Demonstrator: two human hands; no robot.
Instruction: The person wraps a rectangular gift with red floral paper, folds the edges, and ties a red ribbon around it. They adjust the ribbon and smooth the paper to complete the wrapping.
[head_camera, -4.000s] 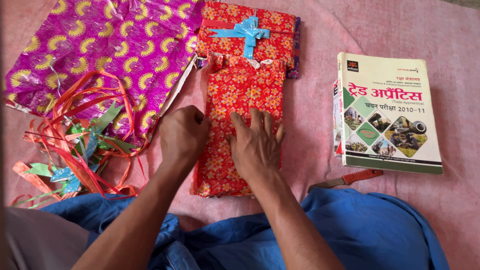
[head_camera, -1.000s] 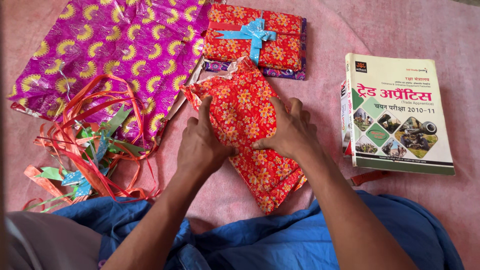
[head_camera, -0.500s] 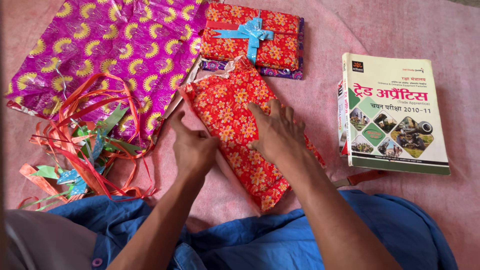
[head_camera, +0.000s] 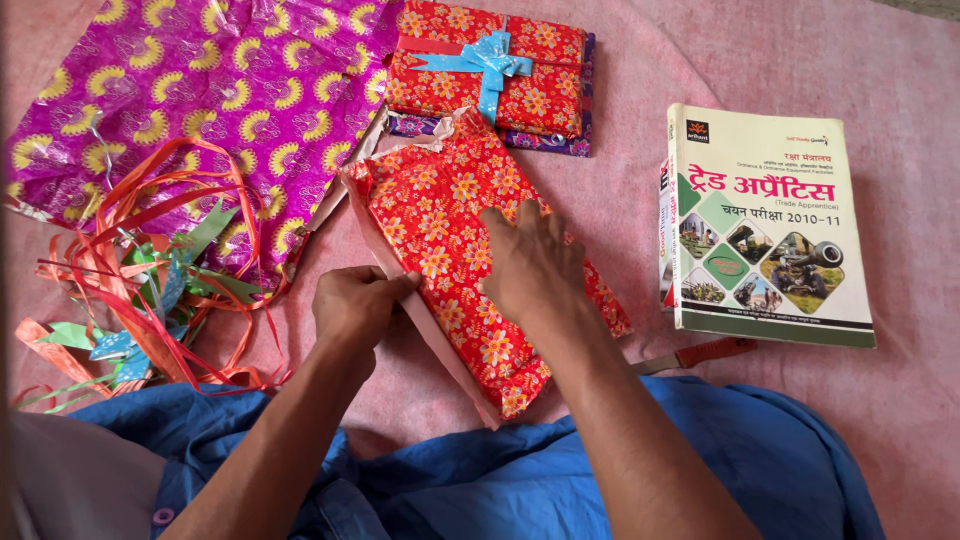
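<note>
A flat parcel (head_camera: 440, 215) in red paper with orange flowers lies slanted on the pink cloth in front of me. My right hand (head_camera: 528, 262) presses flat on its middle, fingers spread. My left hand (head_camera: 352, 303) pinches the loose paper flap along the parcel's left long edge, where the pale underside of the paper shows. The far end of the wrap is crumpled and open.
A finished red parcel with a blue bow (head_camera: 487, 62) lies beyond. A purple and yellow wrapping sheet (head_camera: 200, 90) and a tangle of orange and green ribbons (head_camera: 140, 290) are at left. A thick paperback book (head_camera: 765, 225) and an orange-handled knife (head_camera: 700, 353) are at right.
The parcel was turned from straight to slanted. My left hand slid from the top of the parcel to its left edge and took the flap; my right hand stayed pressed on top.
</note>
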